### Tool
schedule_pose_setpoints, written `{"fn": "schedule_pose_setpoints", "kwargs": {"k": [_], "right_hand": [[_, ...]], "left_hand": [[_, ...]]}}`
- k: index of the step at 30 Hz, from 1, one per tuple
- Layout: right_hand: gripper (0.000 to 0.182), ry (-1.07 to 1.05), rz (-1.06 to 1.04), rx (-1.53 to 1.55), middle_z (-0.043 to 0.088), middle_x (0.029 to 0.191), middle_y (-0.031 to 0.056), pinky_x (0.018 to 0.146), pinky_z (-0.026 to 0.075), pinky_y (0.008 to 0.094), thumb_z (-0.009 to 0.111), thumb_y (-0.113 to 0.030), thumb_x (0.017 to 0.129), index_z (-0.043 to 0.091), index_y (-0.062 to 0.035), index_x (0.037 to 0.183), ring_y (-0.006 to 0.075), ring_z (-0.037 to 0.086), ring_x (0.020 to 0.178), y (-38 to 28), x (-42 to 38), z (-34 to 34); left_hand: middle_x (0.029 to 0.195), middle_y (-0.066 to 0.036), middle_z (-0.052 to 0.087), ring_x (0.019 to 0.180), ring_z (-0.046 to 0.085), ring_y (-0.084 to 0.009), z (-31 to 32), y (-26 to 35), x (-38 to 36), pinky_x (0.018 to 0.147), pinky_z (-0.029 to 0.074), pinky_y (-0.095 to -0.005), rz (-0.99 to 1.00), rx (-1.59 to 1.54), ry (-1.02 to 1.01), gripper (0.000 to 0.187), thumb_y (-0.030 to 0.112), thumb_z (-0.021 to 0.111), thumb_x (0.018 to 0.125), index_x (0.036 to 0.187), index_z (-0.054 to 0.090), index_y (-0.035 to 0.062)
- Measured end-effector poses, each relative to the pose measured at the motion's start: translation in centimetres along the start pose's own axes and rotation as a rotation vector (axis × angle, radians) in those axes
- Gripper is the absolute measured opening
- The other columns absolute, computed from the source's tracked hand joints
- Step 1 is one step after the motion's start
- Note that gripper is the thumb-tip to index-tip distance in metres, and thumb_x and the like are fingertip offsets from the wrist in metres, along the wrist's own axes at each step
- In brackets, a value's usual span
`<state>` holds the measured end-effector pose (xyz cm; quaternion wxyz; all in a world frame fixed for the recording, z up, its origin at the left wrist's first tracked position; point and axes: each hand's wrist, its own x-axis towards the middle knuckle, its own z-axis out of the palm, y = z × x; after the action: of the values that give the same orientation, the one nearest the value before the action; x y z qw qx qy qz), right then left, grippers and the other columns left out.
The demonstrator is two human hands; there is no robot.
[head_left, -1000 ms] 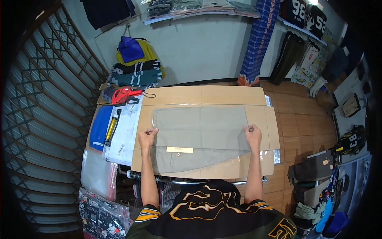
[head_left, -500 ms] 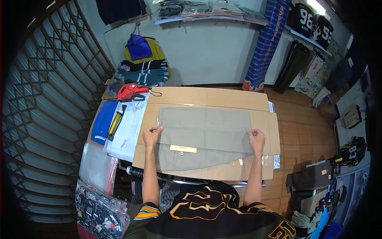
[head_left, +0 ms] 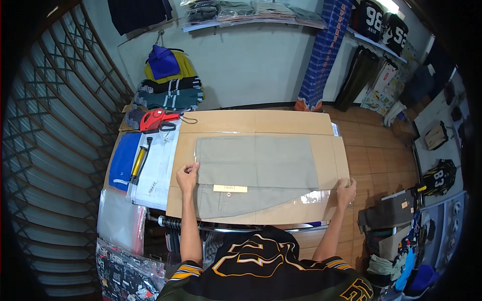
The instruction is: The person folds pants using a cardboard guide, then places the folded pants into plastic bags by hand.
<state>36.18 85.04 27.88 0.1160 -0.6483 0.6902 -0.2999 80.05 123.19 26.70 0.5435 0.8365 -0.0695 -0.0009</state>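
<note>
Grey-green folded trousers (head_left: 256, 163) lie flat on a sheet of brown cardboard (head_left: 326, 155). A cream paper label (head_left: 230, 188) rests on them, near a button and a pocket slit. At the trousers' left edge is my left hand (head_left: 188, 177), its fingers pinched together on the fabric. My right hand (head_left: 346, 192) is away from the trousers, with curled fingers gripping the right edge of the cardboard; part of its grip is hidden.
Left of the cardboard lie a red tagging tool (head_left: 155, 120), a yellow and black hand pump (head_left: 139, 164) and a blue folded cloth (head_left: 123, 159). Plastic-wrapped garments (head_left: 125, 271) are at the lower left. Folded clothes (head_left: 168, 93) are stacked behind.
My right hand has left the trousers' right end and moved right to the cardboard edge. My left hand stays at the trousers' left edge. The camera view has shifted slightly.
</note>
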Motion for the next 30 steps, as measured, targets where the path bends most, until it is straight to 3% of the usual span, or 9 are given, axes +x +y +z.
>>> {"fn": "schedule_pose_setpoints", "kwargs": {"k": [6, 8, 13, 15, 17, 20, 23, 25, 30], "right_hand": [[0.057, -0.029, 0.043, 0.443, 0.065, 0.12, 0.0214, 0.093, 0.05, 0.0477, 0.077, -0.027, 0.087, 0.055, 0.0016, 0.131, 0.037, 0.065, 0.106, 2.5, 3.4, -0.2], [0.062, 0.031, 0.267, 1.188, 0.066, 0.119, 0.0176, 0.09, 0.051, 0.0474, 0.069, -0.046, 0.092, 0.054, -0.0006, 0.132, 0.035, 0.064, 0.105, 0.9, 3.3, -2.2], [0.084, -0.279, 0.409, 1.713, 0.05, 0.142, 0.0195, 0.106, 0.043, 0.0479, 0.041, -0.071, 0.096, 0.04, -0.0042, 0.147, 0.0349, 0.05, 0.128, -6.6, -2.1, -6.8], [0.085, -1.25, -0.113, 2.326, 0.039, 0.152, 0.0158, 0.116, 0.032, 0.0495, 0.04, -0.07, 0.096, 0.032, -0.0067, 0.153, 0.0332, 0.04, 0.138, -5.5, -3.4, -2.5], [0.084, -0.508, 0.349, 1.711, 0.041, 0.152, 0.012, 0.115, 0.033, 0.0466, 0.036, -0.071, 0.097, 0.034, -0.0083, 0.152, 0.0288, 0.041, 0.137, -16.4, -11.1, -6.9], [0.079, -0.724, 0.551, 1.747, 0.041, 0.151, 0.0114, 0.114, 0.034, 0.0464, 0.03, -0.069, 0.099, 0.037, -0.0096, 0.151, 0.0269, 0.041, 0.138, -14.8, -14.5, 0.1], [0.074, -0.858, 0.399, 1.725, 0.046, 0.147, 0.0137, 0.114, 0.035, 0.0447, 0.028, -0.064, 0.102, 0.041, -0.0064, 0.148, 0.0265, 0.045, 0.135, -15.7, -18.7, 2.5], [0.07, -1.025, 0.064, 1.349, 0.052, 0.14, 0.0168, 0.111, 0.04, 0.0436, 0.031, -0.058, 0.104, 0.044, -0.0012, 0.144, 0.0272, 0.051, 0.131, -16.5, -20.5, 2.3], [0.049, -0.855, -0.458, 0.949, 0.069, 0.121, 0.0198, 0.103, 0.047, 0.0415, 0.059, -0.036, 0.099, 0.056, 0.0039, 0.127, 0.0307, 0.062, 0.122, -19.4, -24.3, 3.0]], "left_hand": [[0.077, -0.01, 0.072, 0.07, 0.066, -0.0141, 0.1, -1.5, 0.7, 0.066, 0.052, -0.0291, 0.002, -0.042, -0.032, 0.032, 0.025, 0.081, 0.083, 0.09, 0.074, -0.0055], [0.078, -0.006, 0.07, 0.07, 0.061, -0.0105, -0.1, -2.0, 0.8, 0.065, 0.049, -0.0253, 0.031, -0.049, -0.061, 0.029, 0.022, 0.078, 0.087, 0.093, 0.073, -0.006], [0.084, -0.009, 0.072, 0.077, 0.066, -0.0132, -0.5, -2.1, 0.8, 0.071, 0.052, -0.0277, 0.026, -0.098, -0.11, 0.025, 0.018, 0.075, 0.089, 0.098, 0.072, -0.0057], [0.087, -0.012, 0.074, 0.081, 0.069, -0.0158, -0.7, -2.2, 0.7, 0.074, 0.053, -0.0298, 0.035, -0.12, -0.114, 0.024, 0.017, 0.075, 0.088, 0.098, 0.073, -0.005], [0.091, -0.012, 0.074, 0.087, 0.069, -0.0165, -1.0, -2.0, 0.6, 0.079, 0.054, -0.0298, 0.044, -0.193, -0.156, 0.021, 0.014, 0.071, 0.091, 0.101, 0.072, -0.0053], [0.094, -0.013, 0.074, 0.091, 0.069, -0.0173, -1.7, -1.6, 0.2, 0.083, 0.053, -0.0297, 0.053, -0.244, -0.205, 0.022, 0.013, 0.066, 0.095, 0.103, 0.071, -0.0063], [0.095, -0.013, 0.074, 0.091, 0.069, -0.0178, -1.9, -1.9, 0.2, 0.083, 0.053, -0.0301, 0.073, -0.284, -0.221, 0.026, 0.016, 0.062, 0.099, 0.104, 0.071, -0.0077], [0.1, -0.012, 0.072, 0.095, 0.066, -0.0152, -1.8, -3.0, 0.6, 0.086, 0.052, -0.0284, 0.043, -0.313, -0.252, 0.031, 0.019, 0.056, 0.103, 0.109, 0.069, -0.0085], [0.094, -0.017, 0.073, 0.09, 0.068, -0.0227, -2.5, -2.7, 0.6, 0.087, 0.052, -0.0338, 0.073, -0.169, -0.125, 0.039, 0.025, 0.053, 0.101, 0.104, 0.069, -0.0102]]}}
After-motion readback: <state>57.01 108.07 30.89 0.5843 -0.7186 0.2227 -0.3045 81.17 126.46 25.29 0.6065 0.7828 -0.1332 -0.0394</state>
